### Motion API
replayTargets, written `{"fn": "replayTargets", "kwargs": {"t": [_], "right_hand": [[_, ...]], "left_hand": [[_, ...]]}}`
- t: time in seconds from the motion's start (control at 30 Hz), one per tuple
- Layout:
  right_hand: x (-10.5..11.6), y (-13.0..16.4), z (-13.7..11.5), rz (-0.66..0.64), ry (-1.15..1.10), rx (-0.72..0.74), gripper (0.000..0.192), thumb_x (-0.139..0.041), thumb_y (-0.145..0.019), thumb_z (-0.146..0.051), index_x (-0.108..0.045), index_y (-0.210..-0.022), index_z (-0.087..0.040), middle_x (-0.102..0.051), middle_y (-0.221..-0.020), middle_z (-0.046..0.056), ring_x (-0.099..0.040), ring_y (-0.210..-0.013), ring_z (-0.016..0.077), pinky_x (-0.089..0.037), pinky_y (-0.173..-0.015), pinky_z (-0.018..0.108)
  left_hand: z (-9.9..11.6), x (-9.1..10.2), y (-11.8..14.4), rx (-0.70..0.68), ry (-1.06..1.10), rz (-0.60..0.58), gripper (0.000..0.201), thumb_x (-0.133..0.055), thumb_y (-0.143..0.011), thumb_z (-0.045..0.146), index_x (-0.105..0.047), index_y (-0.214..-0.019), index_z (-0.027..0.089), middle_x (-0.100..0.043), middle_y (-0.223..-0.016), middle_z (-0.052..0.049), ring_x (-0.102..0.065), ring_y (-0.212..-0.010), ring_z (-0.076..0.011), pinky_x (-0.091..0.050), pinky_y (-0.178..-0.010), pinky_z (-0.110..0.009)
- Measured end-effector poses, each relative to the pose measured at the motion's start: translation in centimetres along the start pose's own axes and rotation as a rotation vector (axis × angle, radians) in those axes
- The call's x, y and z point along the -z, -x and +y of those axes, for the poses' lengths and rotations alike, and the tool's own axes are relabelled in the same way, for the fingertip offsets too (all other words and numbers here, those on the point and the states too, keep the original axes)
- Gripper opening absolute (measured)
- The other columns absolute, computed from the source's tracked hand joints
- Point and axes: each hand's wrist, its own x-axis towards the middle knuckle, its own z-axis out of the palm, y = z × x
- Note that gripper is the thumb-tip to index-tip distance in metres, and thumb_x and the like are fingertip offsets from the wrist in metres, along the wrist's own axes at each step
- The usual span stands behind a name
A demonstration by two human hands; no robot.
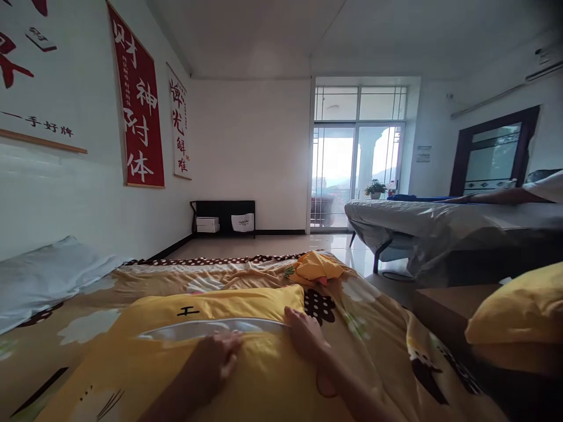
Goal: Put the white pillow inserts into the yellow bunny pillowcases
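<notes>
Pressing down on a yellow pillow (145, 351), both hands sit at the open edge of its case, where a strip of white inner pillow (206, 329) shows. Left hand (211, 364) lies palm down on the yellow fabric, fingers (231, 343) together and stretched flat toward the white strip, touching its edge. Right hand (305, 337) rests at the pillow's far right corner, fingers curled over the edge; whether they pinch the fabric or just press on it, cannot tell, view too low.

Pillow lies on a patterned quilt (373, 328) spread over the bed, nearest the viewer. Crumpled yellow cloth (316, 266) sits farther along the quilt, well apart from the hands. White pillow (44, 281) against the left wall. Second yellow pillow (519, 313) off to the right. Another bed with a grey cover (440, 225) across the floor, another person's arm (497, 197) resting on it. Red banner (138, 105) on the wall.
</notes>
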Motion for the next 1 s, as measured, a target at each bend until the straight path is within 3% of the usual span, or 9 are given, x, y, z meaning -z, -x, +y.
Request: {"fn": "replayTargets", "kwargs": {"t": [0.1, 0.2, 0.27, 0.43, 0.63, 0.77, 0.9, 1.0], "right_hand": [[1.4, -0.9, 0.5, 0.046, -0.004, -0.059, 0.043, -0.041, -0.083, -0.01, -0.06, -0.119, -0.021, -0.068, -0.109, 0.012, -0.065, -0.1, 0.0236, -0.045, -0.079, 0.031], [2.3, -1.1, 1.0, 0.122, 0.009, -0.129, 0.05, -0.038, -0.082, -0.01, -0.053, -0.129, -0.022, -0.066, -0.116, 0.012, -0.064, -0.103, 0.0229, -0.044, -0.079, 0.03], [2.4, -0.9, 1.0, 0.146, 0.017, -0.156, 0.051, -0.037, -0.081, -0.01, -0.053, -0.128, -0.023, -0.066, -0.116, 0.01, -0.064, -0.102, 0.0226, -0.044, -0.078, 0.03], [1.1, -0.6, 0.8, 0.215, 0.093, -0.177, 0.035, -0.041, -0.084, -0.013, -0.06, -0.111, -0.024, -0.069, -0.105, 0.007, -0.067, -0.091, 0.0185, -0.04, -0.069, 0.026], [0.0, -1.8, 0.2, 0.218, 0.117, -0.153, 0.025, -0.039, -0.089, -0.016, -0.063, -0.096, -0.022, -0.07, -0.095, 0.006, -0.066, -0.09, 0.0183, -0.037, -0.063, 0.025], [0.4, -2.0, 0.6, 0.362, 0.12, -0.088, 0.025, -0.044, -0.086, -0.015, -0.063, -0.1, -0.022, -0.067, -0.105, 0.005, -0.06, -0.101, 0.0179, -0.037, -0.068, 0.024], [-0.6, -1.9, 1.8, 0.392, 0.137, -0.07, 0.026, -0.044, -0.082, -0.01, -0.063, -0.097, -0.019, -0.067, -0.101, 0.005, -0.06, -0.097, 0.0171, -0.036, -0.068, 0.024], [-1.3, -1.9, 2.2, 0.394, 0.12, -0.128, 0.026, -0.041, -0.086, -0.01, -0.062, -0.096, -0.019, -0.067, -0.1, 0.006, -0.061, -0.092, 0.0159, -0.034, -0.066, 0.024]], "left_hand": [[2.6, -0.9, -0.6, -0.173, 0.022, -0.069, 0.053, -0.043, -0.081, 0.02, -0.055, -0.131, 0.029, -0.051, -0.142, 0.003, -0.042, -0.134, -0.0167, -0.029, -0.118, -0.035], [3.2, -2.5, -2.5, -0.198, -0.041, -0.112, 0.058, -0.034, -0.088, 0.026, -0.037, -0.145, 0.018, -0.034, -0.153, -0.005, -0.028, -0.143, -0.0205, -0.022, -0.12, -0.042], [3.1, -3.4, -3.6, -0.206, -0.063, -0.118, 0.06, -0.032, -0.088, 0.028, -0.032, -0.147, 0.015, -0.034, -0.153, -0.009, -0.031, -0.141, -0.0238, -0.022, -0.118, -0.047], [3.1, -4.0, -4.6, -0.231, -0.085, -0.118, 0.052, -0.039, -0.083, 0.031, -0.053, -0.131, 0.018, -0.064, -0.122, -0.013, -0.058, -0.111, -0.0263, -0.038, -0.103, -0.048], [3.7, -4.3, -4.5, -0.245, -0.153, -0.083, 0.041, -0.038, -0.086, 0.036, -0.061, -0.115, 0.018, -0.066, -0.112, -0.012, -0.06, -0.106, -0.0267, -0.037, -0.1, -0.049], [4.1, -4.4, -5.0, -0.249, -0.213, -0.125, 0.037, -0.037, -0.086, 0.032, -0.062, -0.108, 0.017, -0.067, -0.105, -0.013, -0.06, -0.101, -0.0265, -0.041, -0.094, -0.048], [4.5, -5.2, -4.6, -0.212, -0.171, -0.004, 0.038, -0.038, -0.085, 0.03, -0.062, -0.11, 0.015, -0.063, -0.116, -0.015, -0.055, -0.111, -0.0282, -0.037, -0.1, -0.049], [4.8, -5.9, -4.0, -0.262, -0.069, 0.032, 0.049, -0.041, -0.085, 0.03, -0.051, -0.13, 0.014, -0.042, -0.147, -0.013, -0.033, -0.137, -0.0289, -0.023, -0.115, -0.049]]}}
